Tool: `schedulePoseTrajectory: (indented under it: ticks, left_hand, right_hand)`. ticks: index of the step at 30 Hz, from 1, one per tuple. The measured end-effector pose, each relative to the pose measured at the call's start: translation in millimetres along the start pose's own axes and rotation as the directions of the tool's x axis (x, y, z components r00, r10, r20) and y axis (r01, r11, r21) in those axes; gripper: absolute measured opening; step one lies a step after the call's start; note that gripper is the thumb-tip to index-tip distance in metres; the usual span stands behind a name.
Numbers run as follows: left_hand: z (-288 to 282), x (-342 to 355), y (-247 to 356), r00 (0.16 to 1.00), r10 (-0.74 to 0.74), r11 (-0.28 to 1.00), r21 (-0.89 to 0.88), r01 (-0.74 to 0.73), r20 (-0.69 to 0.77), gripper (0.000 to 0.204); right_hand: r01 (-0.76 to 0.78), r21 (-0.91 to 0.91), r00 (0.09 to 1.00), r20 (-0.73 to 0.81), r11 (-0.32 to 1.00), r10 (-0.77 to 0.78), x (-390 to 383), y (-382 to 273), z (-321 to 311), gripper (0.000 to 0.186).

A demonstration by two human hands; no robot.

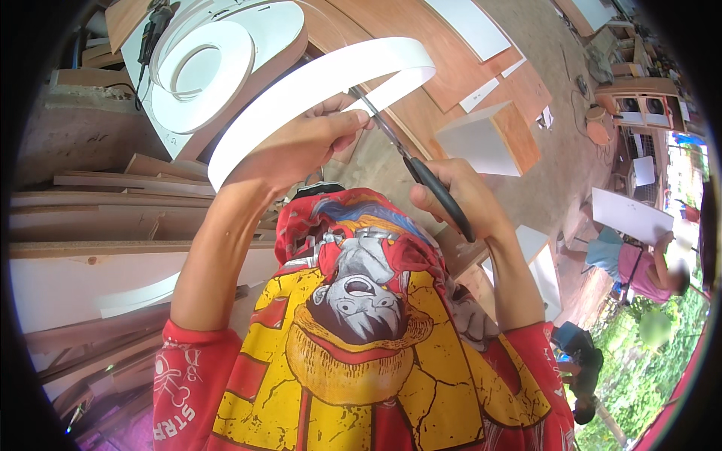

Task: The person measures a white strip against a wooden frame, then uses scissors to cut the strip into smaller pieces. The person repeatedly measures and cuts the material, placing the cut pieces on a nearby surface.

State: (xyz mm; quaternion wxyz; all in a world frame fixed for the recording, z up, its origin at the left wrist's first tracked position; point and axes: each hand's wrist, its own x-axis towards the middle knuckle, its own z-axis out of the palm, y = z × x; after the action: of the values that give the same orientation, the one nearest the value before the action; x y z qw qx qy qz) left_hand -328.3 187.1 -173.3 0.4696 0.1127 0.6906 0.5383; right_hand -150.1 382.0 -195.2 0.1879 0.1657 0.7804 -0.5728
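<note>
My left hand [320,139] is closed, pinching a wide white strip of edge banding [301,75] between thumb and fingers. The strip curves in a large loop above and around the hand. In my right hand [455,192] is a pair of black-handled scissors [436,192], the fingers closed round the handles. Their metal blades point up and left, reaching the strip just beside my left fingertips. Whether the blades touch or cut into the strip I cannot tell.
A large roll of white banding [203,71] lies on a white board at the upper left, near a black power tool [156,34]. Stacked boards [113,218] fill the left. A white box-like panel piece [481,143] stands ahead. Another person [647,270] handles a white panel [632,216] at right.
</note>
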Motion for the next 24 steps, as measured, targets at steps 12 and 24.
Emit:
schedulePoseTrajectory:
  ticks: [12, 24]
  left_hand:
    - [-7.1, 7.2, -5.0, 0.997, 0.020, 0.994, 0.101, -0.027, 0.072, 0.021]
    - [-14.1, 23.0, -26.7, 0.988, 0.150, 0.986, 0.071, -0.153, 0.045, 0.027]
  right_hand:
    - [-0.050, -0.152, 0.994, -0.108, 0.987, 0.034, 4.1, -3.0, 7.2, 0.065]
    - [0.131, 0.435, 0.989, -0.120, 0.891, -0.086, 30.1, 42.1, 18.3, 0.060]
